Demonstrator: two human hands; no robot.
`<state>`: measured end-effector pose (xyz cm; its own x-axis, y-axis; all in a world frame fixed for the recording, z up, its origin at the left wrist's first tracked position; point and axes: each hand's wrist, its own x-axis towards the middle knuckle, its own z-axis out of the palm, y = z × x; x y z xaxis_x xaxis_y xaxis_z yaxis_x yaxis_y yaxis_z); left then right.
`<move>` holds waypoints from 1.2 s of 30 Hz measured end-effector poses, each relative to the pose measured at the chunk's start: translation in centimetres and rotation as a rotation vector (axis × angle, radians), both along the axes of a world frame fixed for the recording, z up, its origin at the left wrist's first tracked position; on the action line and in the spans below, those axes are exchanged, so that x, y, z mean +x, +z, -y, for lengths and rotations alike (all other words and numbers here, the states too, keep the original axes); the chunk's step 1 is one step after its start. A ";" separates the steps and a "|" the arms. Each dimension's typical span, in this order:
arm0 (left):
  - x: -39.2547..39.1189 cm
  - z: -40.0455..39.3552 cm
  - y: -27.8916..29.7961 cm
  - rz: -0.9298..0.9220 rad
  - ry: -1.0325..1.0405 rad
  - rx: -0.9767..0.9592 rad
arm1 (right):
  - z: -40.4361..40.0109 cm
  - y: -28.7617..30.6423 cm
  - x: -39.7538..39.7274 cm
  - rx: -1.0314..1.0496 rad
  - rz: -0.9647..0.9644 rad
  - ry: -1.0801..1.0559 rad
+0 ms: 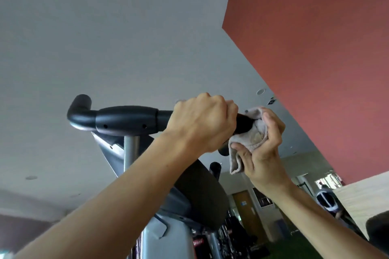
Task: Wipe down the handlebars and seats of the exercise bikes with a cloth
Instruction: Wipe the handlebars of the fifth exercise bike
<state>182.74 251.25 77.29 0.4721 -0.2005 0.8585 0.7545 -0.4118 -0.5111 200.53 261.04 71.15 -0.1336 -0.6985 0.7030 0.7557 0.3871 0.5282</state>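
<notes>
I judge handlebar [126, 119] wipe midway; left hand [203, 121] fisted round bar; right hand [264, 149] at 3 o'clock clutches cloth [250, 139] over bar end; seat unseen, presumably left.

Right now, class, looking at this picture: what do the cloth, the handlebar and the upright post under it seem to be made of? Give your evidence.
Cloth: soft woven or terry fabric, pale grey-beige, since it crumples and folds in the right hand.
Handlebar: probably moulded black plastic or rubber over a tube; matte with a soft sheen and a seam.
Post: likely painted or brushed metal; smooth, silver-grey.
</notes>
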 end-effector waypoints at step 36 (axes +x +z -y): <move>-18.4 -6.5 4.1 0.180 -0.195 0.017 | 9.5 2.8 -8.1 -0.180 -0.022 -0.774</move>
<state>164.32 257.73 81.41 0.2636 -0.2878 0.9207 0.7411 -0.5506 -0.3843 192.48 251.52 73.97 -0.5201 -0.2882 0.8040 0.8541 -0.1748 0.4898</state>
